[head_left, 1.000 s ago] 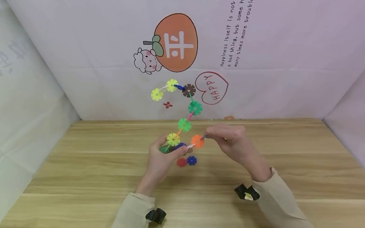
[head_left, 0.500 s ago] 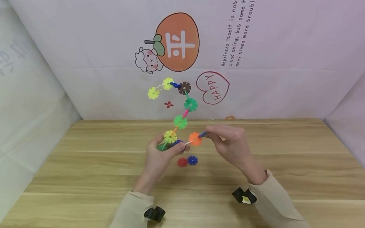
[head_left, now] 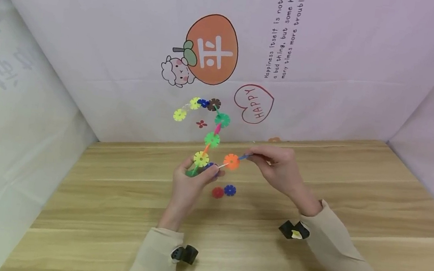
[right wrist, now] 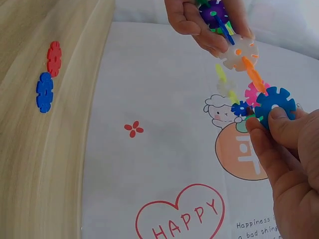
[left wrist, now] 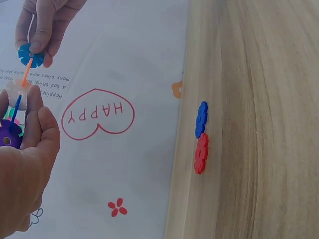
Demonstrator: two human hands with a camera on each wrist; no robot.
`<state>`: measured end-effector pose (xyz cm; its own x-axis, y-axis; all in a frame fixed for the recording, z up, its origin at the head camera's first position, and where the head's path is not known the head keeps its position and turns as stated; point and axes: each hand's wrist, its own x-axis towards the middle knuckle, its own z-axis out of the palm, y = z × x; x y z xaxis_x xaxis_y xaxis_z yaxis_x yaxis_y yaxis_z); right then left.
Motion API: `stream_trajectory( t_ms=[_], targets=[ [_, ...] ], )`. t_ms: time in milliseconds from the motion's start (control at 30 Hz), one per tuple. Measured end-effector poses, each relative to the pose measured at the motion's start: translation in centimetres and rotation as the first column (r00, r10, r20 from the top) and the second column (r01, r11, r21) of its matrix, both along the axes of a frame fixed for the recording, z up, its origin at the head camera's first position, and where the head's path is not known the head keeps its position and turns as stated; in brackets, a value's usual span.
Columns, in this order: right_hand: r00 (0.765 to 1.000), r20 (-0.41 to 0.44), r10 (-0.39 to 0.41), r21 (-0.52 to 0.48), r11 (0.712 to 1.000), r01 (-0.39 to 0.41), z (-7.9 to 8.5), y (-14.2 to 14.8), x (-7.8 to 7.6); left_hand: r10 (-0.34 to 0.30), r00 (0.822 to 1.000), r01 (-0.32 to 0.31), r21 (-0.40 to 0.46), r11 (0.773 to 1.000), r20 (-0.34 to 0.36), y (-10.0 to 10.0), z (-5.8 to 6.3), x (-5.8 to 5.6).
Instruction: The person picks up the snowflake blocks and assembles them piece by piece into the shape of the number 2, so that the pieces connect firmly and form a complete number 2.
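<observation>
A curved chain of notched plastic snowflake discs (head_left: 212,140), linked edge to edge, rises from my left hand (head_left: 189,191) in the head view. The fingers and thumb of that hand grip its lower end, around a white disc (right wrist: 240,53) and a purple disc (right wrist: 214,14). An orange disc (head_left: 232,161) sticks out from the white one toward the right. My right hand (head_left: 279,170) pinches a blue disc (right wrist: 275,107) between thumb and fingers. In the right wrist view the blue disc's edge meets the orange disc's end. Fingers partly cover the purple disc.
Below the hands, a loose red disc (head_left: 217,192) and a dark blue disc (head_left: 229,190) lie side by side on the wooden table (head_left: 227,254). A white printed cloth (head_left: 330,77) stands behind the table's far edge, with cloth sides at left and right.
The chain's upper end has swung left, and the orange disc has shifted slightly left and up. Both hands keep their holds and move only a little.
</observation>
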<state>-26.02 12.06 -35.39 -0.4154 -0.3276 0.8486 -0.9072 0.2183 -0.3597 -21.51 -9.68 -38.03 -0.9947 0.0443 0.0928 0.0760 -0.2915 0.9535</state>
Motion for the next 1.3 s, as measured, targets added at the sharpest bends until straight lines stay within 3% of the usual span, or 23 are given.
stream_trajectory(
  t_ms=[233, 467, 833, 967, 1067, 1300],
  targets=[
    [1.0, 0.0, 0.004, 0.026, 1.0, -0.004, -0.12, 0.14, -0.15, -0.001, 1.0, 0.001, -0.004, 1.0, 0.017, -0.02, -0.12, -0.04],
    [0.983, -0.164, -0.077, 0.005, 0.997, 0.079, -0.3, -0.29, 0.0, -0.003, 1.0, 0.002, 0.014, 1.0, 0.029, 0.48, -0.3, 0.08],
    [0.987, -0.16, 0.01, 0.07, 0.998, 0.002, -0.66, -0.08, -0.24, -0.003, 1.0, 0.002, 0.062, 0.998, 0.012, 0.48, -0.32, -0.02],
    [0.987, -0.162, -0.019, 0.056, 0.998, 0.028, -0.46, -0.09, -0.21, -0.041, 0.999, 0.04, 0.052, 0.998, 0.016, 0.58, -0.29, -0.07],
    [0.985, -0.167, -0.038, 0.048, 0.998, 0.047, -0.3, -0.16, -0.16, -0.023, 1.0, 0.023, 0.072, 0.997, 0.001, 0.63, -0.14, -0.09],
    [0.998, -0.068, -0.015, 0.019, 1.0, 0.017, -0.12, -0.46, 0.03, 0.011, 1.0, -0.011, 0.043, 0.999, -0.008, 0.19, -0.03, -0.03]
  ],
)
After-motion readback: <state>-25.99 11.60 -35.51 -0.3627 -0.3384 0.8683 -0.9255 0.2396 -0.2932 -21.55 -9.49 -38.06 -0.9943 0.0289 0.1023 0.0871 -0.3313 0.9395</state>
